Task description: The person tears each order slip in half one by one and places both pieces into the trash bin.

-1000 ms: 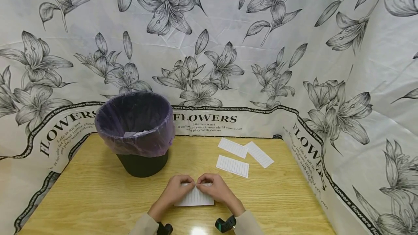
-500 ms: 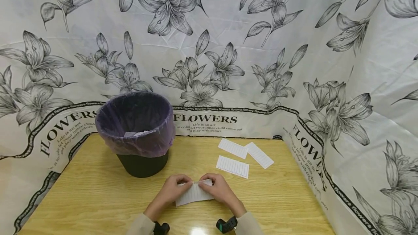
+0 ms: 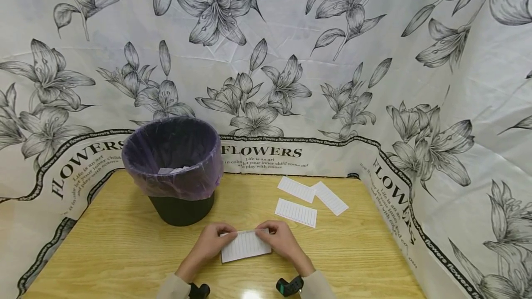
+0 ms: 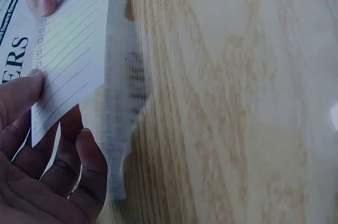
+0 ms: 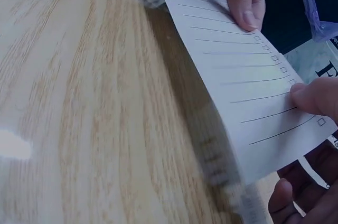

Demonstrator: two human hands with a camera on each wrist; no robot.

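A white lined paper sheet with small checkboxes along one edge (image 3: 246,246) is held near the front of the table. My left hand (image 3: 213,242) pinches its far edge toward the left, thumb on the printed face. On the other side, my right hand (image 3: 281,240) grips the same edge with its thumb on top. The left wrist view shows the sheet (image 4: 71,44) tilted and raised off the wood, with the left fingers (image 4: 79,176) curled behind it. In the right wrist view the right thumb (image 5: 317,94) presses the checkbox edge.
Three similar lined sheets lie at the back right, one of them (image 3: 296,212) nearer me. A black bin (image 3: 180,209) with a purple liner (image 3: 199,181) stands on the left, white paper pieces (image 3: 173,170) inside. A floral curtain (image 3: 266,105) encloses the wooden table (image 3: 124,253).
Both hands were close together at the middle of the sheet's far edge and have spread apart along it, the left moving farther. The sheet now lies flatter between them, slightly tilted.
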